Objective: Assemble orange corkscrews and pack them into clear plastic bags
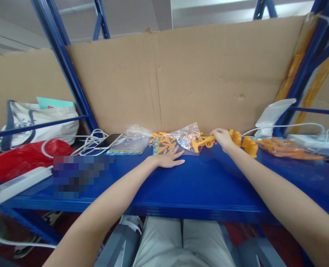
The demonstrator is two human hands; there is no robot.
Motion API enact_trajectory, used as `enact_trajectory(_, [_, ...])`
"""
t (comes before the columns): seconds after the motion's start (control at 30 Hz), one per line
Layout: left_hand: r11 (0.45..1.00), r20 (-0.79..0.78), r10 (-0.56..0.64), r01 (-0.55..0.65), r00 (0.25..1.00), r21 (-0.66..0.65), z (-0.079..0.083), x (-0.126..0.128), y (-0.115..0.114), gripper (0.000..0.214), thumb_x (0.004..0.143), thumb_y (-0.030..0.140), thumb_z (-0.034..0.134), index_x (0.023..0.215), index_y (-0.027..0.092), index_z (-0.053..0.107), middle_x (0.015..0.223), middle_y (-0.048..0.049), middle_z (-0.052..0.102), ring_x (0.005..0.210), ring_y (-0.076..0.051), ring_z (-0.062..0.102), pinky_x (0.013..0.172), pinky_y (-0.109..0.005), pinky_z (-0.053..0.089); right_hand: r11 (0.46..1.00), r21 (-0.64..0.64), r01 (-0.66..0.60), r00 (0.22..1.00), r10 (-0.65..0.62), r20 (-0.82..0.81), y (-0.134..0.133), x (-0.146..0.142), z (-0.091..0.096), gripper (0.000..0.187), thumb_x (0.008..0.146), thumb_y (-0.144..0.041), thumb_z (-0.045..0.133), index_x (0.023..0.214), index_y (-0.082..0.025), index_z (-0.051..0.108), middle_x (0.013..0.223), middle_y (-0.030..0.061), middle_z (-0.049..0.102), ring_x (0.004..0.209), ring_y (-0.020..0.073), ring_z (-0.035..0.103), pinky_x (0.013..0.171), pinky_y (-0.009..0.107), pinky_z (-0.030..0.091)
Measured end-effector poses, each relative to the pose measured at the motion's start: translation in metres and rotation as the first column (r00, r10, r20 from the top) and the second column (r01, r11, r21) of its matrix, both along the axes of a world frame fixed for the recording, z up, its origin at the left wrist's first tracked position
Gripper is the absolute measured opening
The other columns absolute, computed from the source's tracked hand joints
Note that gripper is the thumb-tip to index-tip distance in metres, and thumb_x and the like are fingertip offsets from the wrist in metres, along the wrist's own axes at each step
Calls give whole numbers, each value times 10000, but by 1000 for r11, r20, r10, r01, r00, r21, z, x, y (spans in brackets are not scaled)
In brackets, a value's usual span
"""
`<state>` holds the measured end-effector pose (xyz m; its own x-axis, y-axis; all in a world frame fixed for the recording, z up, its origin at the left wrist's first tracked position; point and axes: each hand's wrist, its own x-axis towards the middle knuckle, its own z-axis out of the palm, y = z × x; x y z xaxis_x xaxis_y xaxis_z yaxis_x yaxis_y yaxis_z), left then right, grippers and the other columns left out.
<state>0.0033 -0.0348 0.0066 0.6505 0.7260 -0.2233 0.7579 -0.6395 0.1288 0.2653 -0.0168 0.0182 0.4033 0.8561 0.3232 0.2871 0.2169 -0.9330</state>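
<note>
- left hand [170, 158]: fingers spread at the clear bag [187, 132]'s front edge, weak pressure might let it skid
- right hand [222, 138]: right of the bag, looks like fingers pinching a yellow piece [204, 142], tips partly hidden; snagged plastic could tip it loose
- bag's far side: glare, can't make out contents

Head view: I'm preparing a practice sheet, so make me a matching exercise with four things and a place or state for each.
1. Bare left hand
2. Bare right hand
3. Flat, dark-screened phone with a pale rim
4. Shiny red bag

A. beside tangled white cables
B. in front of the white cloth tote
C. holding a long orange plastic piece
D. fingers spread at a clear plastic bag of orange pieces

Pairs: 1-D; 2-C; 3-A; 4-B.
</note>
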Motion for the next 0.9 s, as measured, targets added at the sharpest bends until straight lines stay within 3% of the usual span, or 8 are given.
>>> enact_trajectory(0.17, [1000,-64,-10,11,998,1,7,0,-5,734,913,665,175,1525,265,108,1577,-75,-83,1456,-316,-68,1142,-575,49,986,160,44,969,-81,235,0,4,1,97,645,-186,499,555,-210,527,513,-34,503,550,138,500,575,262,422])
enact_trajectory(0.27, [1000,-72,-14,13,997,-6,9,-1,-6,731,913,664,188,1524,268,126,1581,-70,-55,1458,-315,-52,1146,-564,58,981,191,31,956,-85,282,-2,1,2,83,644,-185,505,570,-202,539,547,-30,528,585,140,515,606,265,431])
enact_trajectory(0.53, [999,44,-10,11,999,-37,5,-5,0,814,845,743,294,1506,272,234,1585,-67,5,1460,-331,-1,1153,-543,72,992,-99,-76,997,78,17,-7,-12,3,108,659,-122,501,585,-198,519,466,-29,520,425,110,485,445,219,421])
enact_trajectory(0.7, [998,146,-58,62,988,-23,0,-9,8,824,845,732,309,1500,234,260,1585,-80,39,1465,-300,32,1163,-489,93,990,-114,-82,996,77,-48,-9,-10,5,108,668,-126,540,601,-207,518,454,-27,523,417,113,490,411,215,425])
enact_trajectory(0.9, [999,235,-39,39,971,5,-1,-8,10,873,869,692,292,1532,196,16,1586,-69,-45,1468,-242,-32,1180,-408,77,990,-111,-83,991,71,-114,-15,-15,9,152,714,-91,526,606,-199,530,490,-26,544,416,107,496,470,235,458])
